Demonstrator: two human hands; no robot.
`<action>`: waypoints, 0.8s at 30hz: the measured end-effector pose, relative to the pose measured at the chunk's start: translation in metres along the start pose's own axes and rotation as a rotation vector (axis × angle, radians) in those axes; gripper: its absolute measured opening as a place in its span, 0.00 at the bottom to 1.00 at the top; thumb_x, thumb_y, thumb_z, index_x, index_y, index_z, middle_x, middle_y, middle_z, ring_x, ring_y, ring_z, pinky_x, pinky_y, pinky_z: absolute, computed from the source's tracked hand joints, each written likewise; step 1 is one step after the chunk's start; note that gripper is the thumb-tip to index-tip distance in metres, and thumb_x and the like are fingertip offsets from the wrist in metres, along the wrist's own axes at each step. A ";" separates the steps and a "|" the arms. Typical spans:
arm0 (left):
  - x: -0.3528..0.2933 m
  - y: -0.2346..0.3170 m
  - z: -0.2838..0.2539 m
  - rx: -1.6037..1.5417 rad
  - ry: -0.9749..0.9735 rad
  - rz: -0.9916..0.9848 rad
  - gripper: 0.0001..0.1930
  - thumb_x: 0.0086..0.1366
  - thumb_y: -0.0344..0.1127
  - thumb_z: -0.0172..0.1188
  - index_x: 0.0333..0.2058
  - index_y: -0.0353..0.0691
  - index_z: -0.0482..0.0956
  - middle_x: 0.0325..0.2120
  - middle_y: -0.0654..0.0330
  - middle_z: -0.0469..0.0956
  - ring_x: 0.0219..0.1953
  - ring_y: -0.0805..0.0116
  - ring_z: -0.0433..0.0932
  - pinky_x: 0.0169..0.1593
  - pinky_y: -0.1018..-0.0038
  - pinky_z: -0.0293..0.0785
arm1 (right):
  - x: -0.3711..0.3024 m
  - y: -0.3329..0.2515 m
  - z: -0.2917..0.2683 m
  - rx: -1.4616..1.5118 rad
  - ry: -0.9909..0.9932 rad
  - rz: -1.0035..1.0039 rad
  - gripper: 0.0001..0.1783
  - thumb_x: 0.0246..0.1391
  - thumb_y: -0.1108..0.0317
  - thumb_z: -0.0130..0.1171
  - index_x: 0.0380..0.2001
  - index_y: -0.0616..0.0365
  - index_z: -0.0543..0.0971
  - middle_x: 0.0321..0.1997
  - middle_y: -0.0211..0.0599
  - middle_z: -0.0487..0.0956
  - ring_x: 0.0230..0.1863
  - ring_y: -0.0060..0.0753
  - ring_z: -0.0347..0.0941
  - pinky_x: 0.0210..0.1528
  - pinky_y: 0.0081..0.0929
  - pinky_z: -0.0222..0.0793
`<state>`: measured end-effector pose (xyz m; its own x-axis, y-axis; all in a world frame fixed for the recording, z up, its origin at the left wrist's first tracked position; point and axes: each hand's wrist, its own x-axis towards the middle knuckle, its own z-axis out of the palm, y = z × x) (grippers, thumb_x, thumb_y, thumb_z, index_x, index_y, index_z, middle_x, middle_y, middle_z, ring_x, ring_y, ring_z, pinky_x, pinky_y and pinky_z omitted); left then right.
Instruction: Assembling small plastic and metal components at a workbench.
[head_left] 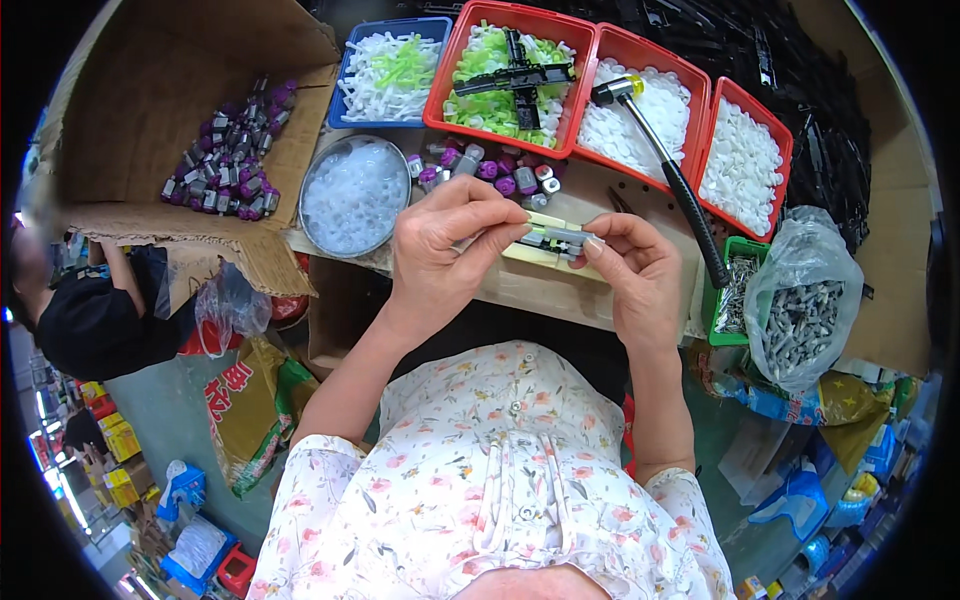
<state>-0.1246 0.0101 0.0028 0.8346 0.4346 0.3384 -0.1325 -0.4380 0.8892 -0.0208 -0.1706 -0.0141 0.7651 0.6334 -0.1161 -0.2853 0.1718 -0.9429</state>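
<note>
My left hand (450, 245) is closed in a pinch at the left end of a slim grey part (562, 237). At its right end, the thumb and fingers of my right hand (640, 275) close on the same part. Directly beneath lies a pale yellow block (545, 256), with some small dark and silvery pieces in its middle that I cannot make out. Just beyond my hands, several purple-and-grey motors (500, 172) lie in a loose pile on the bench (590, 195).
Behind stand a blue tray (343, 80) and red trays (436, 100) of white and green plastic parts. A hammer (672, 170) leans across them. At left are a round bowl (305, 190) and a cardboard box (170, 100) with motors; at right, a green tray (712, 335) and a plastic bag (850, 290).
</note>
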 end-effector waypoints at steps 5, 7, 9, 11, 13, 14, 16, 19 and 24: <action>-0.001 -0.008 0.007 0.027 -0.028 0.075 0.08 0.54 0.20 0.68 0.34 0.34 0.86 0.28 0.59 0.79 0.31 0.70 0.79 0.34 0.77 0.73 | -0.002 0.003 -0.001 -0.041 -0.002 0.013 0.09 0.58 0.79 0.61 0.42 0.68 0.78 0.38 0.37 0.81 0.37 0.24 0.79 0.44 0.23 0.77; -0.001 -0.009 0.009 0.025 -0.031 0.081 0.08 0.54 0.20 0.68 0.34 0.34 0.86 0.28 0.59 0.79 0.31 0.70 0.79 0.33 0.77 0.73 | -0.004 0.002 0.000 -0.062 0.010 0.003 0.09 0.58 0.79 0.61 0.43 0.68 0.78 0.39 0.37 0.81 0.37 0.24 0.79 0.44 0.23 0.77; -0.001 -0.010 0.011 0.026 -0.034 0.088 0.08 0.54 0.20 0.68 0.34 0.34 0.86 0.28 0.59 0.79 0.30 0.70 0.79 0.33 0.77 0.73 | -0.006 -0.001 0.001 -0.279 -0.011 -0.067 0.09 0.59 0.78 0.60 0.43 0.69 0.79 0.40 0.36 0.81 0.38 0.24 0.79 0.44 0.22 0.76; -0.001 -0.011 0.014 0.040 -0.058 0.102 0.08 0.55 0.20 0.68 0.35 0.34 0.85 0.28 0.59 0.79 0.30 0.70 0.78 0.32 0.77 0.72 | -0.008 0.000 -0.001 -0.377 -0.011 -0.106 0.10 0.58 0.78 0.62 0.43 0.68 0.79 0.40 0.37 0.81 0.38 0.24 0.79 0.44 0.22 0.76; 0.000 -0.012 0.016 0.042 -0.066 0.109 0.08 0.55 0.21 0.68 0.35 0.34 0.85 0.28 0.59 0.79 0.30 0.70 0.78 0.32 0.77 0.72 | -0.009 -0.002 -0.003 -0.473 -0.011 -0.145 0.11 0.56 0.78 0.63 0.43 0.68 0.80 0.40 0.37 0.81 0.38 0.25 0.78 0.43 0.23 0.75; 0.000 -0.013 0.017 0.044 -0.072 0.116 0.07 0.55 0.21 0.68 0.35 0.34 0.85 0.28 0.59 0.79 0.30 0.70 0.78 0.32 0.77 0.71 | -0.008 -0.008 -0.006 -0.649 -0.049 -0.245 0.12 0.54 0.77 0.65 0.42 0.66 0.80 0.40 0.37 0.81 0.39 0.28 0.78 0.42 0.25 0.75; -0.001 -0.013 0.020 0.037 -0.079 0.103 0.07 0.56 0.21 0.68 0.35 0.34 0.85 0.28 0.59 0.79 0.30 0.70 0.78 0.32 0.77 0.71 | -0.008 -0.010 -0.009 -0.821 -0.084 -0.346 0.13 0.51 0.76 0.67 0.42 0.64 0.81 0.40 0.38 0.81 0.39 0.30 0.78 0.41 0.26 0.74; -0.001 -0.014 0.025 0.005 -0.086 0.061 0.07 0.56 0.21 0.67 0.35 0.34 0.85 0.28 0.59 0.79 0.30 0.70 0.77 0.33 0.76 0.71 | -0.008 -0.009 -0.013 -1.019 -0.068 -0.570 0.17 0.46 0.72 0.71 0.41 0.61 0.81 0.40 0.38 0.80 0.40 0.36 0.78 0.41 0.31 0.72; 0.001 -0.012 0.032 -0.029 -0.110 0.012 0.07 0.56 0.21 0.67 0.35 0.33 0.85 0.28 0.59 0.79 0.31 0.71 0.77 0.34 0.76 0.71 | -0.011 -0.014 -0.017 -1.324 -0.044 -0.735 0.17 0.43 0.67 0.72 0.38 0.57 0.81 0.38 0.34 0.78 0.40 0.38 0.75 0.44 0.36 0.64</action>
<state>-0.1048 -0.0091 -0.0177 0.8863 0.3400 0.3144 -0.1564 -0.4191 0.8943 -0.0156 -0.1926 -0.0048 0.4781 0.7371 0.4777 0.8688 -0.3168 -0.3806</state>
